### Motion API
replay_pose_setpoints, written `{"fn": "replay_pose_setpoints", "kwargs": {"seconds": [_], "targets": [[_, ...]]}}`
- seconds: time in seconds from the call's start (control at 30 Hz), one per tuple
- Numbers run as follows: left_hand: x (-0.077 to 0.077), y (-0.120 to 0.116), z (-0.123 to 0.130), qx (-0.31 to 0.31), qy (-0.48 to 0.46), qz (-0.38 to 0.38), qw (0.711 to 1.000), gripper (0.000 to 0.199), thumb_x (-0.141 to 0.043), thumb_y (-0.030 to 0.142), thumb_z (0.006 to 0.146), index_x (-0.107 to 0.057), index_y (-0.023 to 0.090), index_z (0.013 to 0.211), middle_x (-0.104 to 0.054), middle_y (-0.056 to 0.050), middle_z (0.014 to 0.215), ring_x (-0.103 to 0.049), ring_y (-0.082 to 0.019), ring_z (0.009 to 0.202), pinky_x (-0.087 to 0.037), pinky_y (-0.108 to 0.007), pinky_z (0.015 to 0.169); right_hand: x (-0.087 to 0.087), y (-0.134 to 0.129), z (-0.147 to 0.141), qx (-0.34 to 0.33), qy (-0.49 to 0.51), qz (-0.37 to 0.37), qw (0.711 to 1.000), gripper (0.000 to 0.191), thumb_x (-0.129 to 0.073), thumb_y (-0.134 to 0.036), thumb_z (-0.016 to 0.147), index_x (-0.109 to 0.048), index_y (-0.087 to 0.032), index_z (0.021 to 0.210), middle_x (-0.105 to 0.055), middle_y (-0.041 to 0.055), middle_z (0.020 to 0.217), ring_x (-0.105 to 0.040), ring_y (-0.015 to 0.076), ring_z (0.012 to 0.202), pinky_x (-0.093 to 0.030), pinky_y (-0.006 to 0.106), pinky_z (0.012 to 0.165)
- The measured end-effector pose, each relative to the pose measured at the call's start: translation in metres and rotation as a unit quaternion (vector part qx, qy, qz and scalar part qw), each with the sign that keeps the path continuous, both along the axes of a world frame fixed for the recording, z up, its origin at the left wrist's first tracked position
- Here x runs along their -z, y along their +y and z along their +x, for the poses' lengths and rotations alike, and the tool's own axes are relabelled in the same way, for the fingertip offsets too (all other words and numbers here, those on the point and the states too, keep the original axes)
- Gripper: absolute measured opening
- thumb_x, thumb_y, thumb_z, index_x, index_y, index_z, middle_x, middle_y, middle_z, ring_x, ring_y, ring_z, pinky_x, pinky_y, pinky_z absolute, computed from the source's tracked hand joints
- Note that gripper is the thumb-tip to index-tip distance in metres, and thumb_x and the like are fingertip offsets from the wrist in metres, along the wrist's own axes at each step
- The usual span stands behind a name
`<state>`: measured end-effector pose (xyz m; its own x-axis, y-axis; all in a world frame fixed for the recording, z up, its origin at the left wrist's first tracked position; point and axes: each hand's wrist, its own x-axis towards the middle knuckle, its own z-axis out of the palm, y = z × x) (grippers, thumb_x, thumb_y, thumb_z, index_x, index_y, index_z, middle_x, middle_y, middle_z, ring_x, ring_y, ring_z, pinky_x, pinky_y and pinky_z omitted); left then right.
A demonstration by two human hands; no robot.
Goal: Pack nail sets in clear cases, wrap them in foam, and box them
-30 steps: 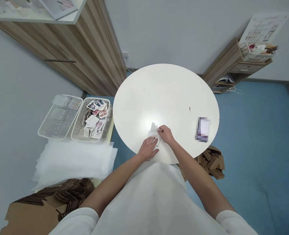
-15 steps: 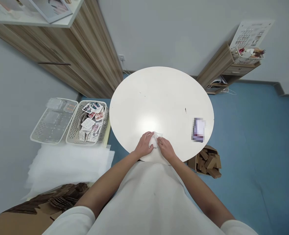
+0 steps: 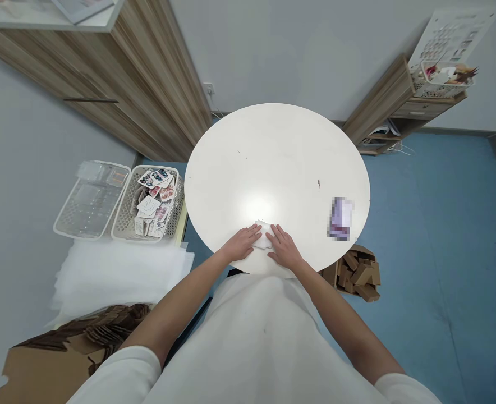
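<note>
A small folded white sheet, soft like foam wrap, lies near the front edge of the round white table. My left hand lies flat at its left side, fingers stretched out over its edge. From the right, my right hand presses on its other side with the fingers spread. Whether anything is wrapped inside the sheet is hidden.
A blurred-out purple item lies at the table's right. To the left stand a basket of printed cards, a basket of clear boxes, white sheets and flat cardboard. A carton of small brown boxes sits lower right.
My fingers have gone from pinching the white sheet to lying flatter and more stretched out on it. The sheet looks flatter. The camera view has shifted slightly.
</note>
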<state>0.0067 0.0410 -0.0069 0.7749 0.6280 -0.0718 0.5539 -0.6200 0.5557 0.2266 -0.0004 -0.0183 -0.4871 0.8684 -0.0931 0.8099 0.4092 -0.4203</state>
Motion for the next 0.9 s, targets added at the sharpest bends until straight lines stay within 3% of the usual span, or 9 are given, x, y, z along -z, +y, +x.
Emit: {"fn": "replay_pose_setpoints", "kwargs": {"seconds": [0.2,0.3,0.4,0.47,0.53,0.6,0.67,0.77,0.9], "targets": [[0.018,-0.006,0.012,-0.079,-0.066,0.016,0.995,0.043,-0.046,0.011,0.077,-0.045,0.019,0.12,-0.042,-0.011,0.132,-0.032,-0.023,0.126,-0.034,-0.044,0.1,0.009,0.016,0.001,-0.002,0.075,-0.006,0.997,0.044,-0.055,-0.025,0.076,-0.046,-0.019,0.119,-0.037,0.0136,0.134,-0.032,0.0288,0.125,-0.035,0.048,0.096],[0.008,-0.009,0.019,-0.111,-0.074,0.006,0.991,0.045,-0.049,0.011,0.072,-0.048,0.017,0.117,-0.045,-0.012,0.129,-0.036,-0.026,0.123,-0.035,-0.045,0.098,0.001,0.022,0.002,0.005,0.122,-0.029,0.992,0.043,-0.055,-0.028,0.074,-0.048,-0.019,0.116,-0.041,0.0145,0.13,-0.037,0.0294,0.119,-0.037,0.048,0.093],[-0.009,-0.01,0.022,-0.171,-0.082,-0.054,0.98,0.039,-0.05,0.018,0.072,-0.052,0.02,0.111,-0.054,-0.009,0.117,-0.048,-0.025,0.11,-0.04,-0.043,0.092,-0.011,0.029,0.004,0.016,0.179,-0.107,0.978,0.037,-0.051,-0.033,0.076,-0.05,-0.021,0.112,-0.052,0.0109,0.116,-0.049,0.0249,0.105,-0.043,0.042,0.085],[-0.016,-0.012,0.024,-0.255,-0.087,-0.127,0.955,0.031,-0.046,0.025,0.077,-0.054,0.021,0.107,-0.061,-0.007,0.103,-0.056,-0.022,0.094,-0.045,-0.039,0.083,-0.017,0.034,0.002,0.04,0.204,-0.182,0.961,0.026,-0.041,-0.037,0.082,-0.054,-0.023,0.1,-0.06,0.0055,0.095,-0.055,0.019,0.084,-0.046,0.034,0.072],[-0.017,-0.014,0.026,-0.36,-0.11,-0.199,0.905,0.03,-0.043,0.031,0.081,-0.054,0.021,0.106,-0.063,-0.006,0.095,-0.059,-0.02,0.084,-0.048,-0.035,0.075,-0.018,0.038,-0.002,0.082,0.207,-0.245,0.944,0.03,-0.032,-0.042,0.085,-0.054,-0.022,0.084,-0.059,0.001,0.075,-0.053,0.0151,0.066,-0.043,0.028,0.059],[-0.012,-0.018,0.028,-0.446,-0.158,-0.253,0.844,0.033,-0.045,0.035,0.081,-0.051,0.018,0.109,-0.062,-0.007,0.096,-0.059,-0.018,0.084,-0.049,-0.033,0.072,-0.015,0.041,-0.008,0.125,0.199,-0.274,0.933,0.035,-0.03,-0.046,0.085,-0.051,-0.021,0.072,-0.054,-0.0007,0.065,-0.049,0.0139,0.058,-0.04,0.026,0.053],[-0.004,-0.024,0.03,-0.489,-0.204,-0.288,0.797,0.038,-0.053,0.035,0.076,-0.049,0.016,0.11,-0.061,-0.008,0.1,-0.059,-0.018,0.086,-0.049,-0.032,0.074,-0.012,0.043,-0.014,0.148,0.192,-0.28,0.929,0.036,-0.029,-0.047,0.085,-0.049,-0.021,0.07,-0.053,-0.0007,0.064,-0.048,0.014,0.058,-0.039,0.026,0.053],[0.005,-0.03,0.032,-0.521,-0.224,-0.301,0.766,0.04,-0.059,0.032,0.072,-0.051,0.015,0.108,-0.062,-0.009,0.098,-0.059,-0.017,0.084,-0.049,-0.033,0.075,-0.007,0.041,-0.018,0.162,0.205,-0.277,0.925,0.033,-0.03,-0.044,0.085,-0.052,-0.021,0.083,-0.056,0.001,0.073,-0.052,0.0153,0.065,-0.042,0.028,0.058],[0.008,-0.031,0.034,-0.557,-0.203,-0.263,0.761,0.036,-0.055,0.033,0.075,-0.053,0.017,0.108,-0.062,-0.008,0.099,-0.059,-0.016,0.078,-0.049,-0.033,0.071,-0.003,0.03,-0.02,0.208,0.245,-0.255,0.912,0.04,-0.043,-0.036,0.08,-0.043,-0.02,0.117,-0.054,0.008,0.103,-0.056,0.0164,0.076,-0.047,0.032,0.069]]}}
